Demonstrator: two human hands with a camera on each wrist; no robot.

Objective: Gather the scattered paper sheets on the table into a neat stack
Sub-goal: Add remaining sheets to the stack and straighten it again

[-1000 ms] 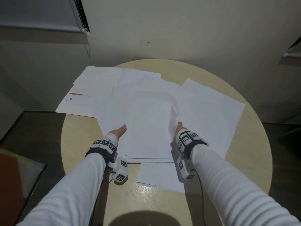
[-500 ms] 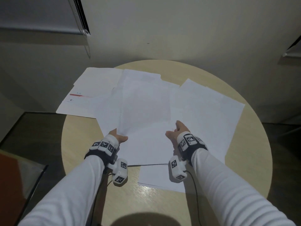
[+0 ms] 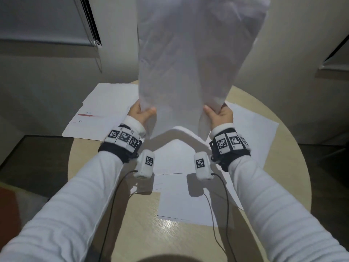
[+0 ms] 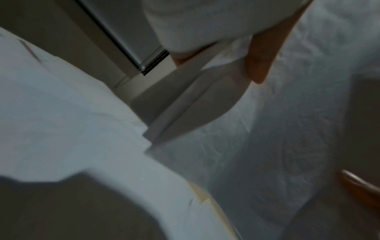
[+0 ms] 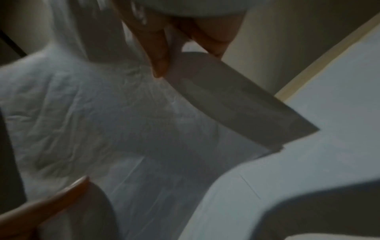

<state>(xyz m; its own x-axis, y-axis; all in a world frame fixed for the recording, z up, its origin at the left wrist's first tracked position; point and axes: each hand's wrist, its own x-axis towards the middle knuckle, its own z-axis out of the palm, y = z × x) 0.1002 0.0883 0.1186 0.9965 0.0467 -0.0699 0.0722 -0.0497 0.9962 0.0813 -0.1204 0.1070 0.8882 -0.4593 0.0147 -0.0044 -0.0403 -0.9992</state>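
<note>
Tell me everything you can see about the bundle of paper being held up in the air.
The held bundle of paper is white, thin and wrinkled, more than one sheet judging by offset edges at its lower right. It stands roughly upright above the round table, its top running out of the head view. The left hand grips its lower left edge, the right hand its lower right, thumbs on the near face. Its bottom edge hangs clear of the sheets lying below.

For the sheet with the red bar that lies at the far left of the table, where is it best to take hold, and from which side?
Probably at the sheet with the red bar's left edge, coming from the left. That part juts out past the round table's rim, so fingers can slip under it and the thumb press on top. Its right part is hidden behind the raised sheets that both hands hold.
</note>
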